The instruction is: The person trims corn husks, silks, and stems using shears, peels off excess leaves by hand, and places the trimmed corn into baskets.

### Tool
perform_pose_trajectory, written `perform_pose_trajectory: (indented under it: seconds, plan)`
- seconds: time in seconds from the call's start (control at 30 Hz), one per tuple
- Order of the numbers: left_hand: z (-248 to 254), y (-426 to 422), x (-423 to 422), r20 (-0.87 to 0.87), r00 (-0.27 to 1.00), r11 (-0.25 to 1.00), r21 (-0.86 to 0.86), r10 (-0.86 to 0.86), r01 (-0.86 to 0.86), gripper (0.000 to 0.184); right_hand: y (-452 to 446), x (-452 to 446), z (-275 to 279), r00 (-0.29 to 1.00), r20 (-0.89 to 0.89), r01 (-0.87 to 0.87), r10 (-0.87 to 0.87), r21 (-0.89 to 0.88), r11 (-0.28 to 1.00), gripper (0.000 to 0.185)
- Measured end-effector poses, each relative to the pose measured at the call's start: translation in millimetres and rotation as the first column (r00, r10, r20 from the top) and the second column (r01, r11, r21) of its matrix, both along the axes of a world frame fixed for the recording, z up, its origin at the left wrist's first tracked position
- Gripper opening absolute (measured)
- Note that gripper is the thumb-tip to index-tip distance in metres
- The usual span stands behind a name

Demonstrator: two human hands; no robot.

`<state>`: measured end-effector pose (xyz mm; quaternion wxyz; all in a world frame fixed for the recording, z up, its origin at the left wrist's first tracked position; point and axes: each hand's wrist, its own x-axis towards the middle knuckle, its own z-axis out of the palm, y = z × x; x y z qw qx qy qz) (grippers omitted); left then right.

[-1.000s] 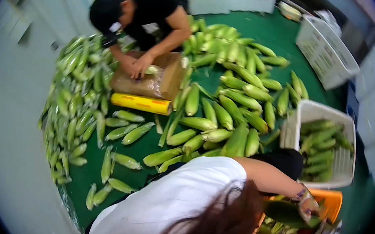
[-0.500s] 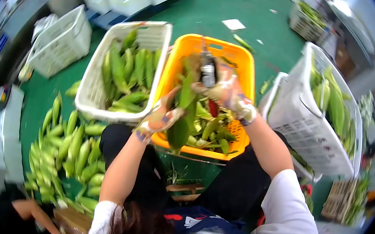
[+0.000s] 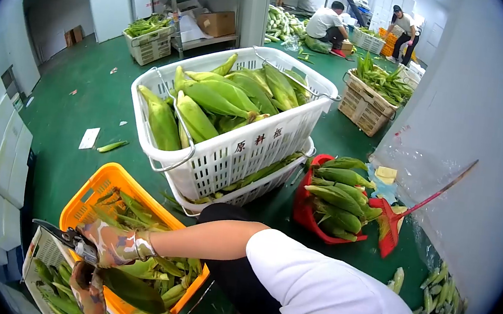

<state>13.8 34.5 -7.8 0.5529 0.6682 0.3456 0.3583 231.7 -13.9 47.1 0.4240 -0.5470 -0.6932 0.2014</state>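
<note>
My right hand (image 3: pixel 114 244), in a patterned glove, is closed on dark-handled pruning shears (image 3: pixel 77 242) over the left side of an orange basket (image 3: pixel 94 184). Just below it, my left hand (image 3: pixel 88 293), gloved as well, is wrapped round the end of a green corn cob (image 3: pixel 134 290). The cob's husk is on, and it lies slantwise above the basket. Cut leaves and husk pieces (image 3: pixel 175 282) fill the basket beneath.
Stacked white crates (image 3: pixel 219 169) of corn stand ahead. Right of them are a red basket (image 3: pixel 304 209) of corn and a red dustpan (image 3: pixel 388 228). Another crate (image 3: pixel 366 105) holds leaves. Two people, one seated (image 3: pixel 327 26) and one standing (image 3: pixel 405 29), are far back.
The view has swung right, from the corn pile and the nearby co-worker to the stacked crates and far room. My hands and the orange basket now appear at lower left.
</note>
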Motion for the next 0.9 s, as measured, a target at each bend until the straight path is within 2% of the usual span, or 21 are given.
perform_pose_trajectory:
  seconds: [0.03, 0.07, 0.1, 0.13, 0.2, 0.23, 0.3, 0.33, 0.37, 0.4, 0.43, 0.47, 0.5, 0.53, 0.6, 0.67, 0.73, 0.8, 0.83, 0.87, 0.9]
  plan:
    - [-9.8, 3.8, 4.4, -0.054, 0.998, 0.983, 0.185, 0.029, -0.019, 0.054, 1.0, 0.6, -8.2, 0.999, -0.051, 0.006, -0.002, 0.084, 0.996, 0.039]
    - [-16.2, 8.0, 9.1, -0.054, 0.998, 0.981, 0.193, 0.031, -0.020, 0.054, 1.1, 0.2, -14.1, 0.995, -0.098, 0.012, 0.005, 0.168, 0.986, 0.043]
    - [-21.1, 12.4, 13.1, 0.033, 0.999, 0.941, 0.339, -0.006, -0.005, 0.045, 7.0, -3.2, -17.3, 0.971, -0.238, 0.083, 0.001, 0.343, 0.936, 0.038]
    - [-24.8, 16.0, 14.6, 0.113, 0.992, 0.880, 0.476, -0.057, -0.004, 0.037, 11.6, -2.4, -22.0, 0.971, -0.240, 0.083, 0.003, 0.348, 0.934, 0.038]
    - [-4.0, 9.1, 21.5, -0.005, 0.999, 0.975, 0.218, 0.039, -0.037, 0.034, 8.0, 1.6, -10.0, 0.963, -0.260, 0.088, -0.070, 0.059, 0.994, 0.036]
    - [-19.9, 22.9, 21.4, 0.122, 0.992, 0.985, 0.163, 0.042, -0.062, 0.034, 20.5, 1.1, -35.3, 0.921, -0.382, -0.004, 0.078, 0.191, 0.982, 0.030]
    - [-18.8, 24.4, 30.2, 0.176, 0.981, 0.973, 0.199, 0.084, -0.119, 0.030, 27.3, 7.0, -50.3, 0.910, -0.401, -0.026, 0.102, 0.190, 0.981, 0.033]
    - [-30.8, 18.7, 46.4, 0.343, 0.894, 0.930, 0.124, 0.287, -0.346, 0.026, 29.4, 5.2, -53.4, 0.900, -0.418, -0.046, 0.121, 0.185, 0.982, 0.037]
    - [-12.4, 2.7, 58.4, 0.307, 0.928, 0.943, 0.187, 0.210, -0.275, 0.024, 7.5, 4.8, -20.4, 0.932, -0.325, 0.272, -0.159, 0.339, 0.901, 0.025]
    - [9.6, -8.8, 69.2, 0.258, 0.955, 0.947, 0.242, 0.149, -0.213, 0.024, 13.5, -3.3, -15.0, 0.836, -0.535, 0.270, -0.124, 0.205, 0.941, 0.031]
    - [13.3, -8.9, 71.4, 0.237, 0.951, 0.956, 0.167, 0.199, -0.242, 0.022, 7.0, 2.0, -22.7, 0.884, -0.325, 0.410, -0.336, 0.193, 0.891, 0.036]
    - [8.2, -9.4, 68.4, 0.208, 0.939, 0.952, 0.082, 0.273, -0.294, 0.020, -2.3, 7.4, -16.0, 0.869, -0.471, 0.243, -0.151, 0.141, 0.960, 0.035]
    - [10.3, -10.2, 67.2, 0.142, 0.927, 0.937, -0.026, 0.347, -0.347, 0.019, -2.8, 7.3, -22.3, 0.798, -0.599, 0.179, -0.061, 0.140, 0.974, 0.036]
    - [9.7, -11.3, 73.8, 0.259, 0.866, 0.900, -0.208, 0.427, -0.382, 0.019, -3.4, 10.9, -29.8, 0.858, -0.513, 0.186, -0.037, 0.242, 0.952, 0.034]
    - [15.2, -13.5, 70.3, 0.262, 0.856, 0.892, -0.212, 0.445, -0.399, 0.021, -5.9, 18.5, -45.5, 0.943, -0.332, 0.188, -0.034, 0.445, 0.876, 0.032]
    - [17.0, -11.7, 65.3, 0.340, 0.800, 0.845, -0.404, 0.494, -0.350, 0.021, -25.9, 18.5, -22.8, 0.608, -0.794, 0.017, 0.011, 0.027, 0.999, 0.037]
    - [24.8, -15.7, 68.4, 0.579, 0.635, 0.857, -0.401, 0.511, -0.324, 0.022, -29.4, 16.6, -10.5, 0.379, -0.922, 0.007, -0.077, -0.081, 0.997, 0.038]
    - [13.2, -8.9, 47.7, 0.563, 0.742, 0.930, -0.261, 0.365, -0.259, 0.022, -28.3, 27.8, -15.3, 0.239, -0.969, -0.154, -0.063, -0.102, 0.983, 0.035]
    - [9.8, -14.5, 47.9, 0.506, 0.726, 0.884, -0.240, 0.467, -0.401, 0.023, -27.7, 34.1, -24.1, 0.323, -0.946, -0.133, -0.006, -0.052, 0.990, 0.023]
    - [10.9, -18.9, 47.5, 0.506, 0.715, 0.875, -0.246, 0.482, -0.416, 0.023, -28.4, 31.3, -12.0, 0.201, -0.975, -0.158, -0.100, -0.133, 0.979, 0.042]
    - [11.0, -23.0, 46.7, 0.641, 0.678, 0.933, -0.256, 0.360, -0.254, 0.029, -23.5, 40.1, -26.6, 0.232, -0.971, -0.259, 0.055, -0.007, 0.966, 0.039]
